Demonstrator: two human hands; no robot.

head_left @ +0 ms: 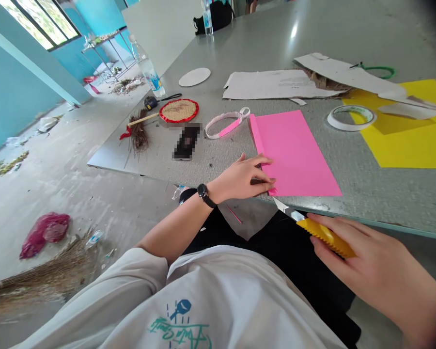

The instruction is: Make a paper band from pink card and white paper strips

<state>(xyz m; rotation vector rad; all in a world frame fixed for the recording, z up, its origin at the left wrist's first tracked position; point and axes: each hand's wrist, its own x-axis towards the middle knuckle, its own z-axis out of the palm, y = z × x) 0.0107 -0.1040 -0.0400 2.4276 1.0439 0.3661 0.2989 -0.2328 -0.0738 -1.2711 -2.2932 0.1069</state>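
Note:
A pink paper sheet [294, 152] lies on the grey table [385, 194] near its front edge, with a narrow fold along its left side. My left hand [245, 177], a black watch on its wrist, rests on the table and pinches the sheet's near left corner. My right hand [363, 261] is below the table edge, closed round a yellow utility knife [325, 235] whose blade points up-left toward that corner.
A roll of white tape [351, 117] and a yellow sheet [414, 126] lie to the right. A pink paper band [227, 125], a phone [187, 141], a round woven fan [179, 110], a water bottle [147, 68] and torn cardboard [276, 85] lie farther back.

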